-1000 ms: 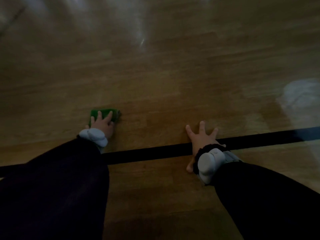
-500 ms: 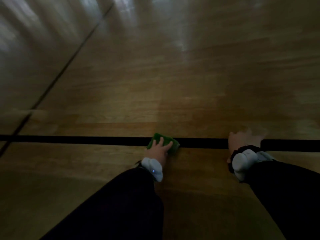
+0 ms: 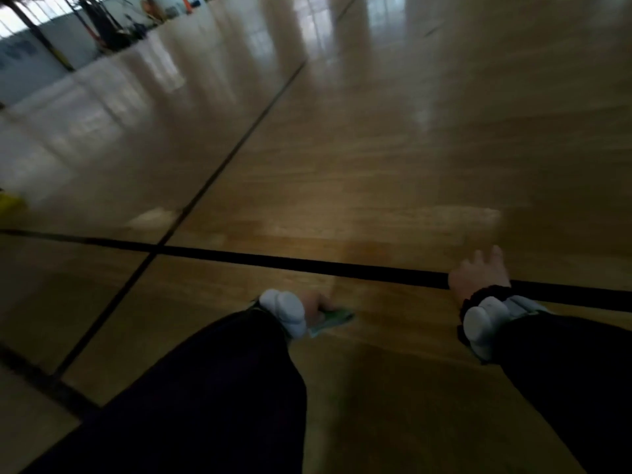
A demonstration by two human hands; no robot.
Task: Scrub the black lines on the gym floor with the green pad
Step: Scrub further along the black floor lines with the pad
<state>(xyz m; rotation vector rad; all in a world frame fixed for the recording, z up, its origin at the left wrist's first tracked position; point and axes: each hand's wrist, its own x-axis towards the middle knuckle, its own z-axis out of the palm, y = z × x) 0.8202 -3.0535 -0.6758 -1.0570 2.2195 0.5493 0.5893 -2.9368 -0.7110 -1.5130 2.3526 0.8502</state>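
Observation:
A wide black line [image 3: 307, 263] runs left to right across the wooden gym floor. My left hand [image 3: 313, 304] presses on the green pad [image 3: 333, 319], which lies on bare wood a little on the near side of that line. Only the pad's right edge shows past my hand and white cuff. My right hand [image 3: 478, 273] rests flat on the black line farther right, fingers spread and blurred. Both arms wear dark sleeves.
A thin dark line [image 3: 219, 169] runs diagonally from the far floor and crosses the wide line at the left. Another dark line [image 3: 41, 381] lies at the lower left. Something yellow [image 3: 8, 203] sits at the left edge. Gym equipment [image 3: 109, 25] stands far back.
My left hand has pulled the green pad off the black line toward me. The view has lifted and swung, showing the crossing lines and the far wall. My right hand stays on the line.

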